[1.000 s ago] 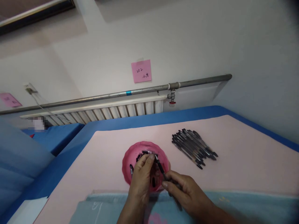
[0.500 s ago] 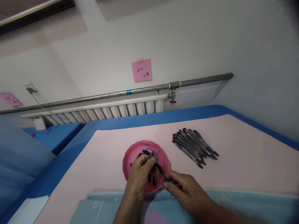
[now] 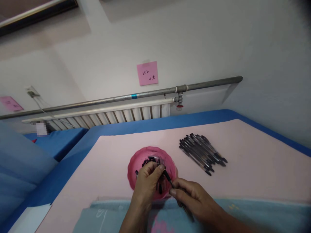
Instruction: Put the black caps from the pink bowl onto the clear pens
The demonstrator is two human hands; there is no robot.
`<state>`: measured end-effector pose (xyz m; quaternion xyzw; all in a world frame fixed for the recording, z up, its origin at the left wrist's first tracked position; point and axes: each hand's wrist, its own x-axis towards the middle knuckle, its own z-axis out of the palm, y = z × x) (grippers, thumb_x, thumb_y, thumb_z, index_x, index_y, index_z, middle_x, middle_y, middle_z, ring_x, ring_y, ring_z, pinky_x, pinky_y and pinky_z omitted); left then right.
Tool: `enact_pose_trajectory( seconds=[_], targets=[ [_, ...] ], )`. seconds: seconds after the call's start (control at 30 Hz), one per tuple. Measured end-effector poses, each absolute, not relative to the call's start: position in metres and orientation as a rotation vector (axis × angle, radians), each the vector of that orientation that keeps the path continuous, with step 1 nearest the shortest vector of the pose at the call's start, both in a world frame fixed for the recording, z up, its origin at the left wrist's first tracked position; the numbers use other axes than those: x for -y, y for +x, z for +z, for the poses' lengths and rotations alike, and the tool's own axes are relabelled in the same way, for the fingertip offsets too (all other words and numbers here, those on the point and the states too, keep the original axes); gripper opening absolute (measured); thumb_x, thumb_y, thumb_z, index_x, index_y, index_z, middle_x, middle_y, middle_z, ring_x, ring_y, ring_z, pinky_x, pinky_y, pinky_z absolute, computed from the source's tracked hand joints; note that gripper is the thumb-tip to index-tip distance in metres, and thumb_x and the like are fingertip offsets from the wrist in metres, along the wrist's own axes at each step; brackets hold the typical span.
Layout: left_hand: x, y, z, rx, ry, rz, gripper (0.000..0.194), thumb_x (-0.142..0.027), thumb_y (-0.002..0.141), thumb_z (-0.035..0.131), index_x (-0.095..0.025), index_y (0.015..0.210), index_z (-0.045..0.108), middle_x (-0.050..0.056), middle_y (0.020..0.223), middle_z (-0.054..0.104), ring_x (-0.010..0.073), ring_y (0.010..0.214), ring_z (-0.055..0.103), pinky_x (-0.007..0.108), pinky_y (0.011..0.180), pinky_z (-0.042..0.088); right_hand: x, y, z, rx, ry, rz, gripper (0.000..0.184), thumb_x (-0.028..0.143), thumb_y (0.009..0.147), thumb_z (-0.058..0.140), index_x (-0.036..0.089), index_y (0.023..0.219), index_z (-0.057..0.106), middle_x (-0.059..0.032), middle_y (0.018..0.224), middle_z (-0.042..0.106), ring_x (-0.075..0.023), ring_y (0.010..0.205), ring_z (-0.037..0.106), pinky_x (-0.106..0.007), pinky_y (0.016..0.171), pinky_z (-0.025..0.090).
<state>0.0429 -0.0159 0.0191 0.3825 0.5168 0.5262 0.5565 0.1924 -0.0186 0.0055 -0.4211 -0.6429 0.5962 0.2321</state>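
Over the pink scalloped bowl, my left hand pinches the upper end of a black pen. My right hand is closed around the same pen lower down, just right of the bowl's near edge. The pen slants between both hands, a thick black section showing in the gap; its tip is hidden by my left fingers. A blurred dark shaft sticks out below my right palm. Inside the bowl lie several short black pieces, partly covered by my left hand. Clear pens with black ends lie piled to the right.
Pink sheeting covers the blue table. A light blue cloth runs along the near edge. White paper lies at lower left. Behind are a radiator, a metal pipe and a pink note on the wall.
The dark shaft below my right palm now shows, reaching down toward the cloth. Both hands keep nearly the same place, with the left shifted slightly right. Bowl and pile stay put.
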Motion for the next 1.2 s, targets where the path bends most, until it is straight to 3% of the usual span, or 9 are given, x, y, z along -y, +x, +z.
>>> enact_pose_trajectory(
  seconds=[0.2, 0.5, 0.7, 0.9, 1.07, 1.2],
  targets=[
    [0.019, 0.044, 0.020, -1.197, 0.955, 1.247, 0.026, -0.039, 0.072, 0.063, -0.015, 0.068, 0.057, -0.001, 0.056, 0.054, 0.0099, 0.051, 0.047, 0.022, 0.051, 0.034, 0.017, 0.195, 0.001, 1.876, -1.114, 1.447, 0.025, 0.038, 0.083, 0.044, 0.021, 0.065, 0.039, 0.0069, 0.053, 0.038, -0.0070, 0.045, 0.035, -0.018, 0.041, 0.028],
    [0.019, 0.046, 0.021, -0.985, 0.836, 1.266, 0.025, -0.037, 0.075, 0.061, -0.015, 0.087, 0.061, 0.000, 0.070, 0.058, 0.0083, 0.056, 0.051, 0.021, 0.055, 0.038, 0.016, 0.195, 0.005, 1.843, -1.030, 1.586, 0.030, 0.045, 0.084, 0.039, 0.020, 0.068, 0.043, 0.0049, 0.057, 0.044, -0.0074, 0.043, 0.039, -0.020, 0.042, 0.032],
    [0.019, 0.046, 0.019, -1.079, 0.864, 1.307, 0.021, -0.032, 0.069, 0.067, -0.016, 0.069, 0.053, -0.004, 0.058, 0.052, 0.0082, 0.052, 0.048, 0.021, 0.052, 0.037, 0.017, 0.194, 0.010, 1.919, -1.051, 1.448, 0.028, 0.040, 0.084, 0.040, 0.021, 0.063, 0.040, 0.0053, 0.054, 0.040, -0.0093, 0.048, 0.040, -0.021, 0.046, 0.031],
    [0.020, 0.046, 0.022, -1.087, 0.908, 1.230, 0.023, -0.037, 0.073, 0.063, -0.016, 0.080, 0.061, -0.002, 0.065, 0.055, 0.0086, 0.057, 0.049, 0.021, 0.055, 0.037, 0.017, 0.196, 0.009, 2.026, -1.075, 1.311, 0.028, 0.038, 0.086, 0.037, 0.021, 0.065, 0.042, 0.0041, 0.057, 0.044, -0.0116, 0.053, 0.044, -0.023, 0.051, 0.033],
    [0.021, 0.047, 0.020, -1.076, 0.836, 1.278, 0.019, -0.029, 0.067, 0.070, -0.015, 0.068, 0.058, -0.003, 0.060, 0.053, 0.0071, 0.055, 0.047, 0.020, 0.054, 0.036, 0.018, 0.196, 0.005, 2.114, -1.069, 1.205, 0.025, 0.034, 0.087, 0.036, 0.020, 0.066, 0.042, 0.0031, 0.059, 0.044, -0.0123, 0.055, 0.043, -0.024, 0.052, 0.033],
    [0.021, 0.045, 0.021, -0.935, 0.771, 1.226, 0.018, -0.028, 0.070, 0.067, -0.014, 0.082, 0.064, 0.002, 0.072, 0.061, 0.0104, 0.065, 0.055, 0.022, 0.062, 0.041, 0.016, 0.196, 0.000, 2.124, -1.047, 1.148, 0.025, 0.034, 0.087, 0.036, 0.021, 0.067, 0.041, 0.0031, 0.060, 0.044, -0.0122, 0.056, 0.043, -0.024, 0.053, 0.032]
  ],
)
